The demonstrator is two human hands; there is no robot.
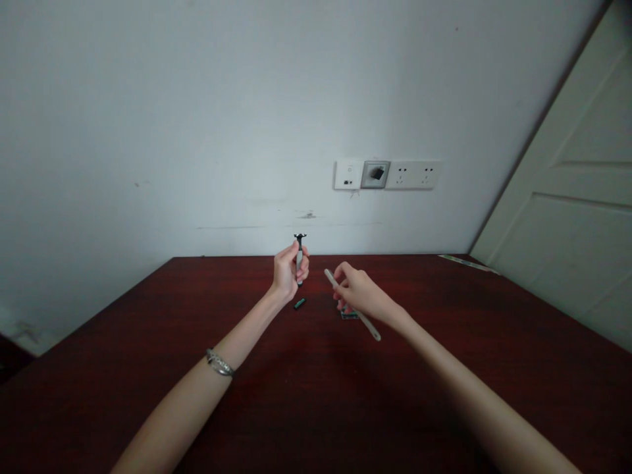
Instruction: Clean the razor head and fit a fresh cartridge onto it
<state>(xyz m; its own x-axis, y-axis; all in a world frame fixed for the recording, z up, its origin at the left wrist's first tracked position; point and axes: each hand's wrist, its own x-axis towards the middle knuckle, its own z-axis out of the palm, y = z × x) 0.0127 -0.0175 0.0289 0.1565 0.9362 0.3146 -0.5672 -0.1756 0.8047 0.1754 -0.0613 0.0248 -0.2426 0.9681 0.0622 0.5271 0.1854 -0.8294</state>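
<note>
My left hand (288,271) is closed around the handle of a small razor-like tool (299,249), held upright with its black head on top. My right hand (359,292) is closed on a long thin pale stick (368,324), which slants down to the right across my palm. Between the hands a small dark green piece (299,303) lies on the dark red wooden table (316,395). A small flat dark object (348,316) lies on the table just under my right hand, partly hidden. A silver bracelet (220,363) circles my left wrist.
A white wall stands behind the table, with a row of sockets and a switch (386,175). A white door (573,217) is at the right. A pale strip (467,263) lies at the table's far right corner.
</note>
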